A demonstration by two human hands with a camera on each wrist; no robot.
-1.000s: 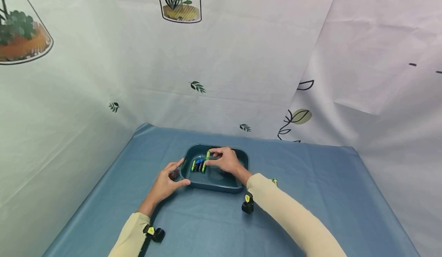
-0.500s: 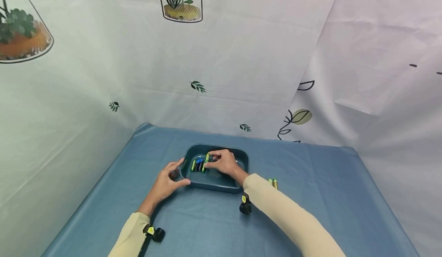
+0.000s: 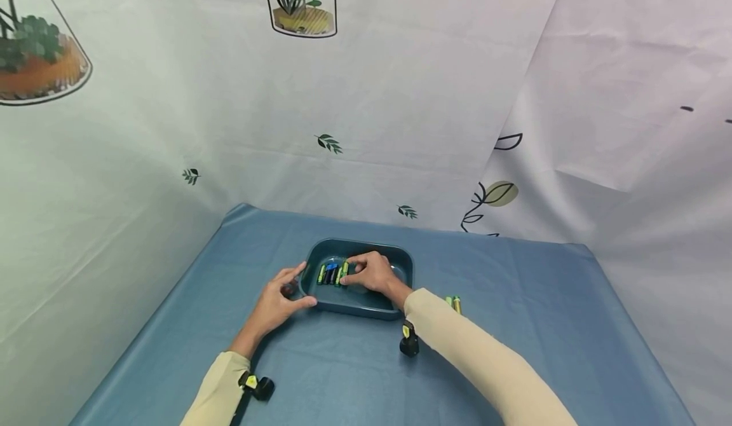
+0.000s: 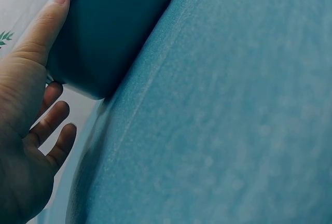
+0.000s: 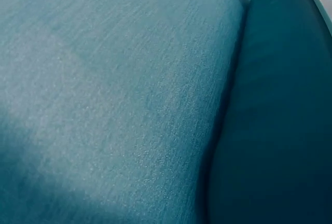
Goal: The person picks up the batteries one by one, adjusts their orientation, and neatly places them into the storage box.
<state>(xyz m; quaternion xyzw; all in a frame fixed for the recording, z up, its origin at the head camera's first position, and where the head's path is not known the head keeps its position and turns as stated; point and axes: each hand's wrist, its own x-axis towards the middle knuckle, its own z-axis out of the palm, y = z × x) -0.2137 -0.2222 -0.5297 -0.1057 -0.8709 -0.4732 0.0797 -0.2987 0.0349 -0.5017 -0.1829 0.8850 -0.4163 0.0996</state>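
A dark teal tray (image 3: 354,312) stands on the table in the head view. My left hand (image 3: 273,305) is at its left corner, thumb along the near side and index finger reaching up the left side. In the left wrist view, the left thumb (image 4: 45,27) touches the tray's rim while the other fingers bend loosely. Over the tray, my right hand (image 3: 374,272) pinches a green battery (image 3: 345,267) between thumb and fingers. That battery is beside a row of batteries, with a green battery (image 3: 321,274) at its left end and black-and-blue batteries (image 3: 330,273) in the middle.
More green-yellow batteries (image 3: 456,304) lie on the table right of the tray, partly hidden by the right sleeve (image 3: 486,350). The blue tablecloth (image 3: 526,311) meets a pale fabric wall (image 3: 366,178) at the back. Wrist cameras sit on both sleeves.
My right hand has brought the pinched battery down against the right end of the row. The right forearm shifted slightly, uncovering more of the batteries on the table. The left hand stayed put.
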